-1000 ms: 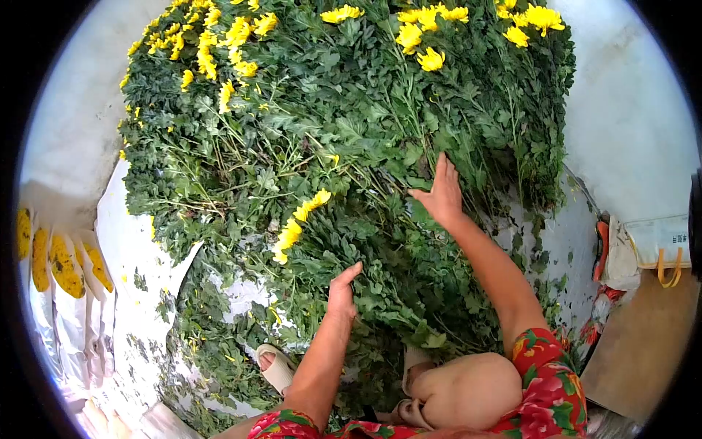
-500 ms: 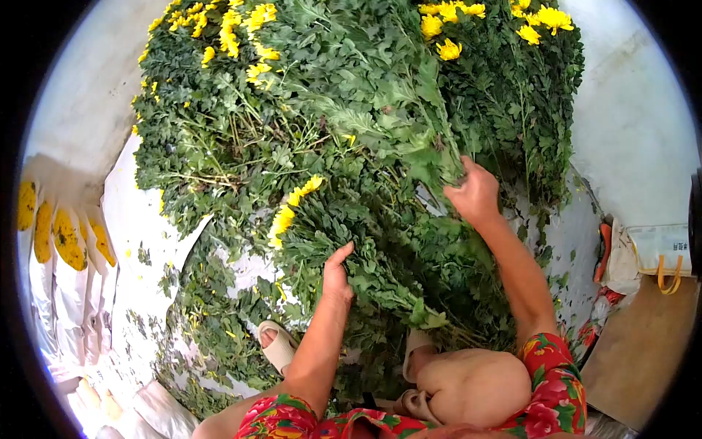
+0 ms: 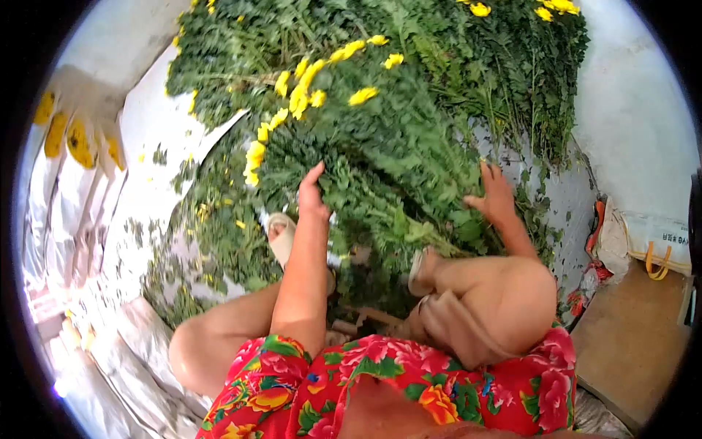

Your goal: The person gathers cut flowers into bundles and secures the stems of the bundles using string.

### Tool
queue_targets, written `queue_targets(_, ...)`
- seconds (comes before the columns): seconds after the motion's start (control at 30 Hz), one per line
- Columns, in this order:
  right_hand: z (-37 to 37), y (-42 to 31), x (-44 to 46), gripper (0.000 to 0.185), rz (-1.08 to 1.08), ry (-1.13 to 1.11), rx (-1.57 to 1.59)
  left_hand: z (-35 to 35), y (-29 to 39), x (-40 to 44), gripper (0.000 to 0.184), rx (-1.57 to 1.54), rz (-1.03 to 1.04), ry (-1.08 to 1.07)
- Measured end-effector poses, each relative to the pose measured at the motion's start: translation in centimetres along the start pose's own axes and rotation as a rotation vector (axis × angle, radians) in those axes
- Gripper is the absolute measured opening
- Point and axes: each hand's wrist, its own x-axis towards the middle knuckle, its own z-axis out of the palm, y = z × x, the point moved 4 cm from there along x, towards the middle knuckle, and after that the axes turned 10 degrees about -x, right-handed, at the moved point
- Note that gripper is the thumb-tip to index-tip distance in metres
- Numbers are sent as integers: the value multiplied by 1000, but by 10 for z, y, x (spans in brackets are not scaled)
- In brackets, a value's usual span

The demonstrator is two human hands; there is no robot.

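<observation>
Flower bundle (image 3: 409,164): being positioned between left hand (image 3: 312,194) and right hand (image 3: 498,201), yellow heads (image 3: 298,101) being aligned, seemingly for evenness.
Left grip: cannot be told, being partly hidden by leaves (image 3: 351,192).
Right grip: being spread loosely beside leaves, perhaps for steadying.

L hand (image 3: 312,194): thumb up, pointing fwd; fingers hidden, grip unclear.
L forearm (image 3: 301,274): extended fwd, approx. in line w/ hand.
R hand (image 3: 499,197): open; fingers fwd, slightly bent, thumb out to L.
R forearm (image 3: 521,240): angled fwd & inward; seen only beyond R knee (image 3: 521,293).
Hands: well apart, approx. level.
Legs: both bent, spread; L knee (image 3: 196,358) out to side.
</observation>
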Motion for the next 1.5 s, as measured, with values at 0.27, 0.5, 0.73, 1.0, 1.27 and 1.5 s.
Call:
queue_targets(0.27,-127,-37,36,53,-438,-364,-90,-36,18,-26,34,-206,36,-195)
queue_targets(0.5,-57,-62,148,44,-439,-266,106,-54,29,-14,31,-302,37,-213)
queue_targets(0.73,40,-33,188,73,294,-189,127,-56,28,13,39,-258,29,-79)
queue_targets(1.0,60,-34,213,56,301,154,272,-42,10,81,40,-195,-101,61)
queue_targets(1.27,-45,-71,155,53,123,393,652,-22,17,92,44,-141,-157,-16)
queue_targets(1.5,-80,-195,105,51,-249,222,765,-33,48,56,52,-144,-104,-23)
